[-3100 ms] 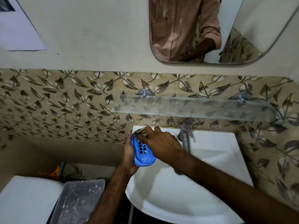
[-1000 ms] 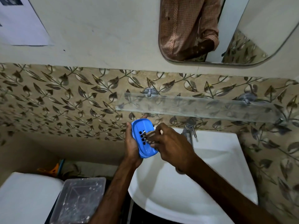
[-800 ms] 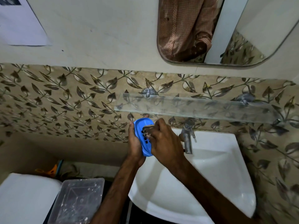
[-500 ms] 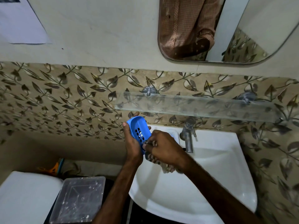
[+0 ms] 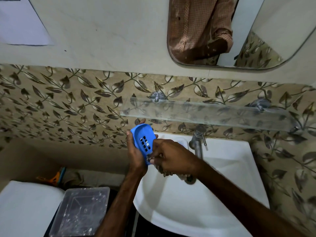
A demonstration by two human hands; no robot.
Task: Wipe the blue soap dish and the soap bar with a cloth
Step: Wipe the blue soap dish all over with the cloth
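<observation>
Left grip [image 5: 135, 156] round blue soap dish [image 5: 142, 133], right grip [image 5: 172, 158] clutching cloth [image 5: 164, 173]

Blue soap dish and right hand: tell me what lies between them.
In the head view, a patterned cloth, gripped by the right hand, lies against the lower end of the blue soap dish.

Over the back left corner of the white sink [image 5: 188, 211], the left hand [image 5: 136, 156] holds the blue soap dish [image 5: 142, 135] tilted on edge, its slotted inside facing right. The right hand [image 5: 172, 157] grips a patterned cloth [image 5: 165, 173] against the dish's lower end.
</observation>
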